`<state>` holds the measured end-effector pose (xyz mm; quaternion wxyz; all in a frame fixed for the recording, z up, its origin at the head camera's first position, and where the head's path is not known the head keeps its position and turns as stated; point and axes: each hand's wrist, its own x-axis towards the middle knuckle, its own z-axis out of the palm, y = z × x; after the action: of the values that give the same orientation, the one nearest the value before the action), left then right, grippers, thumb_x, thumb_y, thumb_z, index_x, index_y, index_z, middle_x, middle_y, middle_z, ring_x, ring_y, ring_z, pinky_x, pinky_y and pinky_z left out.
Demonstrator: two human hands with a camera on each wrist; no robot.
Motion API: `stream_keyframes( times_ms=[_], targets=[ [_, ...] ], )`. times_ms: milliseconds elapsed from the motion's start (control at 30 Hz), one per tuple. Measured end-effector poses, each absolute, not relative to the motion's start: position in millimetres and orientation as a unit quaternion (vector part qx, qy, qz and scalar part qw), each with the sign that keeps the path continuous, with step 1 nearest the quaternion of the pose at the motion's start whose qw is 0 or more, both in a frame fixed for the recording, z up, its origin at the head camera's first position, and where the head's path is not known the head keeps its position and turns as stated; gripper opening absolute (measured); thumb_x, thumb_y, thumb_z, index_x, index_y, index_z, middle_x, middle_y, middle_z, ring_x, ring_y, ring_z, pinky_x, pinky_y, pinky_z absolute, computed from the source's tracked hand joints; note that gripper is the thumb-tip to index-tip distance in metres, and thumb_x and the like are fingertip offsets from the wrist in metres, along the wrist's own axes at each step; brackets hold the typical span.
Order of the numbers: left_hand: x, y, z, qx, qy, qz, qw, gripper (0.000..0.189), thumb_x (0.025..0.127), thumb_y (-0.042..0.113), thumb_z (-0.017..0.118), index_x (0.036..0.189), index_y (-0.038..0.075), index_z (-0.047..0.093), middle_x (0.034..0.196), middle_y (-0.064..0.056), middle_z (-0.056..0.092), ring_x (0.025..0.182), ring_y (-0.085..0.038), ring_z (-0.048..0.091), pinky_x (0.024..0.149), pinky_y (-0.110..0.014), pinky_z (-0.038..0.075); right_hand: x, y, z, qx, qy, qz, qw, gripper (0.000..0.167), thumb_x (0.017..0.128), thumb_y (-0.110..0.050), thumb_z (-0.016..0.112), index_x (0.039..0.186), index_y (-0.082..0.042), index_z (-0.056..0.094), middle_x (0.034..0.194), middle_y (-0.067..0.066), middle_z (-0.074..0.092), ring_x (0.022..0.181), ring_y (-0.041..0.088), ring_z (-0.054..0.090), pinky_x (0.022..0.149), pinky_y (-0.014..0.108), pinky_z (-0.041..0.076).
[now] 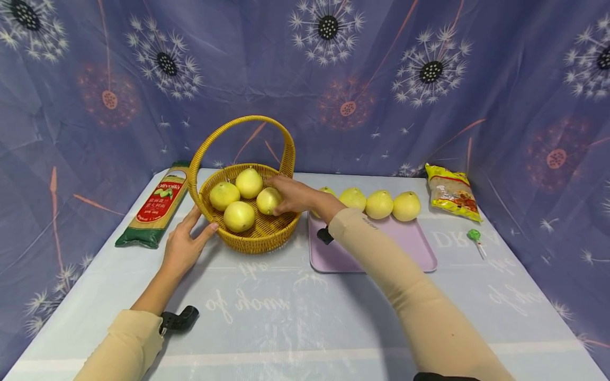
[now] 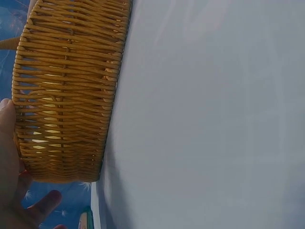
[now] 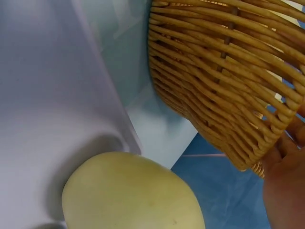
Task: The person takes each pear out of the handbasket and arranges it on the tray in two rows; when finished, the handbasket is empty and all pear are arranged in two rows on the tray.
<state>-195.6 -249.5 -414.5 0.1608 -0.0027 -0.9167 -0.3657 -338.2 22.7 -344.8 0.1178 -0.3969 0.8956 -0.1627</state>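
A yellow wicker basket point(image 1: 257, 244) with a tall arched handle stands at the back left of the table. Several pale yellow pomelos point(image 1: 239, 217) lie inside it. My right hand point(image 1: 296, 194) reaches over the basket's right rim and grips the rightmost pomelo point(image 1: 268, 201) there, fingers behind and thumb in front. Against the left side of the basket rests my left hand point(image 1: 185, 246), thumb at the rim and fingers spread; one finger stands free of the wicker in the left wrist view. In the right wrist view the rim hides the gripped fruit.
Right of the basket lies a lilac tray point(image 1: 424, 259) with a row of several pomelos point(image 1: 379, 205) along its back. A pasta packet point(image 1: 162, 203) lies left of the basket. At the right are a yellow-and-red food bag point(image 1: 454, 192) and a green lollipop point(image 1: 475, 236).
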Motion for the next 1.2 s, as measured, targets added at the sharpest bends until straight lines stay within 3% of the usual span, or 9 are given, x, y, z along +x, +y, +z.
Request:
stream_keyframes(
  times_ms=[367,867,1200],
  targets=[
    [-195,-250,-417,0.003,-0.918,-0.364,0.158,0.07,0.09,0.049,0.056,0.15,0.028,0.026,0.156,-0.004,0.029,0.136,-0.048,0.031,0.103,-0.069,0.025,-337,16,-349,-0.422,0.893,-0.088,0.127,0.081,0.082,-0.023,0.073,0.148,-0.018,0.026,0.156,0.002,0.023,0.145,0.023,0.023,0.117,0.041,0.027],
    [-194,-247,-413,-0.001,-0.916,-0.369,0.159,0.07,0.09,0.047,0.058,0.149,0.026,0.028,0.155,-0.005,0.029,0.136,-0.048,0.031,0.104,-0.068,0.026,-342,13,-355,-0.428,0.893,-0.061,0.126,0.08,0.083,-0.021,0.073,0.149,-0.017,0.027,0.157,0.003,0.021,0.147,0.024,0.018,0.12,0.043,0.019],
    [-195,-247,-411,-0.002,-0.916,-0.367,0.163,0.07,0.09,0.047,0.058,0.149,0.024,0.028,0.155,-0.007,0.03,0.135,-0.048,0.032,0.103,-0.068,0.026,-342,10,-356,-0.416,0.901,-0.059,0.111,0.081,0.082,-0.021,0.074,0.148,-0.02,0.028,0.156,0.003,0.023,0.144,0.026,0.024,0.119,0.045,0.02]
  ],
)
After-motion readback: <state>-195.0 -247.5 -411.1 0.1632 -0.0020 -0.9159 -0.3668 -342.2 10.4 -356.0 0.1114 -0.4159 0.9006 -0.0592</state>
